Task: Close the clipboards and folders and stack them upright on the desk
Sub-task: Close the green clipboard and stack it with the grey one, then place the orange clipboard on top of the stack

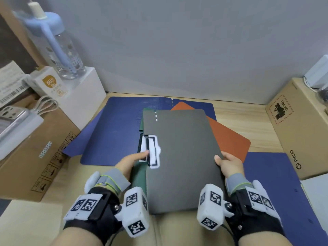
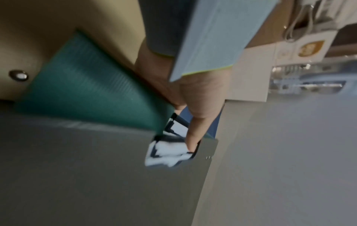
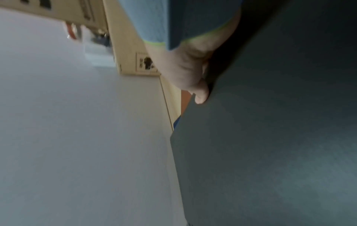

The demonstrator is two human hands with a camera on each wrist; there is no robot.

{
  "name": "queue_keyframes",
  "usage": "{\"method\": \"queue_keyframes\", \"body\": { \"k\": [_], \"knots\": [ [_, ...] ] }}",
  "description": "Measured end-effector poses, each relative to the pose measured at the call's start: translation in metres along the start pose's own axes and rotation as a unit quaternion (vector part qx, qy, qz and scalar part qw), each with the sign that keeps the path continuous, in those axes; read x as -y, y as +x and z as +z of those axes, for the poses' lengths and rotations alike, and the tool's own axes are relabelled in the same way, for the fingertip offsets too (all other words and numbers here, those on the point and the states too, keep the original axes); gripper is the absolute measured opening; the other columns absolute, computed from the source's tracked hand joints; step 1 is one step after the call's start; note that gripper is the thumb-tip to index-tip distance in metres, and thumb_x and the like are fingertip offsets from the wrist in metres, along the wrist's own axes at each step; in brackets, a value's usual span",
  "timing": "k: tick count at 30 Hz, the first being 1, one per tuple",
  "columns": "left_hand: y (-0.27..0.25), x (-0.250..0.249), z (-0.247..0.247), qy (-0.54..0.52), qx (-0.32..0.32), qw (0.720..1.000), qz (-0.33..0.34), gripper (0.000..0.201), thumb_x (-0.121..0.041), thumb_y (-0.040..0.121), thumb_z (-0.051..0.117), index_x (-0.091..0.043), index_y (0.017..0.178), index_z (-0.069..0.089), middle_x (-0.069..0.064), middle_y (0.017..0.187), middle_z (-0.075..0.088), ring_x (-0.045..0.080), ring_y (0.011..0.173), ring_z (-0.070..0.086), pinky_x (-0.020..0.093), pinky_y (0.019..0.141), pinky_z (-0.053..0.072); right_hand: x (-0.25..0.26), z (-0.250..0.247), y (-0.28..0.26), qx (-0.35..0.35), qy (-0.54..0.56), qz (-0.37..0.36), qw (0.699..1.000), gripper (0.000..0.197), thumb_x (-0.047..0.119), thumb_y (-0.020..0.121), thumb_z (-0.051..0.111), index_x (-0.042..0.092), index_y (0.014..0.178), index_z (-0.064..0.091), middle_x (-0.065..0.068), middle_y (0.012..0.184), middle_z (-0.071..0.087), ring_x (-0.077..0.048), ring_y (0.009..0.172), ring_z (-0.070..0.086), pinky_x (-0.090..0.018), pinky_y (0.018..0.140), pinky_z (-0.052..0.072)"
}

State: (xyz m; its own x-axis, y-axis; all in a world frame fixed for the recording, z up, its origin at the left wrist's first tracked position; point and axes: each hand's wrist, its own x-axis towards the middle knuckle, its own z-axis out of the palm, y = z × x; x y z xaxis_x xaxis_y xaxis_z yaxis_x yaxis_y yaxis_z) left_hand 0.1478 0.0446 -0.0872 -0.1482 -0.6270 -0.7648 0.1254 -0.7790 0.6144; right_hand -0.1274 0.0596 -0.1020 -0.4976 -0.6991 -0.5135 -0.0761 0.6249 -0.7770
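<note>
Centrally, a grey folder [image 1: 181, 157] is held above the counter [image 1: 248, 121], raised at its near end. Its right edge is pinched by the right hand [image 1: 229, 164], thumb on top. The left hand [image 1: 131, 162] is placed at the left edge, thumb tip on the white clip [image 1: 153, 151]; a green folder [image 1: 139, 176] is gripped underneath, seen from the left wrist view. An orange folder [image 1: 229, 137] lies flat beneath, toward the counter's back right. An open blue folder [image 1: 115, 132] is spread under them, toward the back edge. A water bottle [image 1: 58, 45] stands on a white box [image 1: 85, 87] at the back left corner.
</note>
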Motion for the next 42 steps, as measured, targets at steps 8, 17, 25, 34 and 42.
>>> {"method": "queue_keyframes", "body": {
  "k": [8,17,25,34,42],
  "knots": [
    [0.006,0.009,-0.001,0.088,-0.080,0.992,0.045,0.016,-0.016,0.076,0.072,-0.008,0.087,0.064,0.016,0.082,0.067,0.029,0.074,0.062,0.045,0.086,0.051,0.000,0.028,-0.014,0.007,-0.155,-0.022,0.988,0.038,0.026,0.086,0.063,0.019,0.123,0.060,-0.009,0.131,0.056,-0.032,0.120,0.052,-0.034,0.101,0.040],
    [-0.001,0.013,-0.049,-0.011,-0.205,0.967,0.151,0.007,-0.004,0.080,0.064,-0.009,0.084,0.060,0.006,0.054,0.065,0.013,0.040,0.060,0.024,0.052,0.053,-0.001,-0.011,0.000,-0.053,-0.119,0.111,0.985,0.093,0.035,0.077,0.072,0.031,0.148,0.013,-0.016,0.156,0.007,-0.039,0.142,0.014,-0.048,0.114,0.017],
    [0.005,0.021,-0.076,0.019,-0.229,0.965,0.127,0.033,-0.014,0.082,0.066,-0.004,0.112,0.057,0.011,0.077,0.061,0.025,0.066,0.057,0.038,0.078,0.048,-0.001,-0.021,0.011,-0.099,0.100,0.148,0.979,0.084,0.017,0.074,0.075,0.009,0.143,0.028,-0.017,0.145,0.042,-0.037,0.126,0.048,-0.051,0.103,0.041],
    [0.017,0.031,-0.082,0.031,-0.219,0.970,0.101,0.049,-0.018,0.081,0.068,0.001,0.123,0.051,0.014,0.089,0.060,0.030,0.079,0.057,0.043,0.085,0.046,0.010,-0.026,-0.011,-0.042,0.161,0.110,0.980,0.038,0.013,0.080,0.070,-0.002,0.113,0.058,-0.012,0.098,0.064,-0.031,0.092,0.060,-0.048,0.096,0.049],
    [0.010,0.025,-0.057,-0.012,-0.129,0.987,0.099,0.007,-0.016,0.091,0.055,-0.015,0.097,0.057,0.005,0.064,0.065,0.016,0.049,0.063,0.024,0.051,0.053,0.056,-0.034,-0.024,-0.024,0.330,-0.101,0.938,0.025,-0.003,0.086,0.056,0.022,0.087,0.058,-0.006,0.095,0.064,-0.030,0.097,0.061,-0.054,0.094,0.048]
  ]
}}
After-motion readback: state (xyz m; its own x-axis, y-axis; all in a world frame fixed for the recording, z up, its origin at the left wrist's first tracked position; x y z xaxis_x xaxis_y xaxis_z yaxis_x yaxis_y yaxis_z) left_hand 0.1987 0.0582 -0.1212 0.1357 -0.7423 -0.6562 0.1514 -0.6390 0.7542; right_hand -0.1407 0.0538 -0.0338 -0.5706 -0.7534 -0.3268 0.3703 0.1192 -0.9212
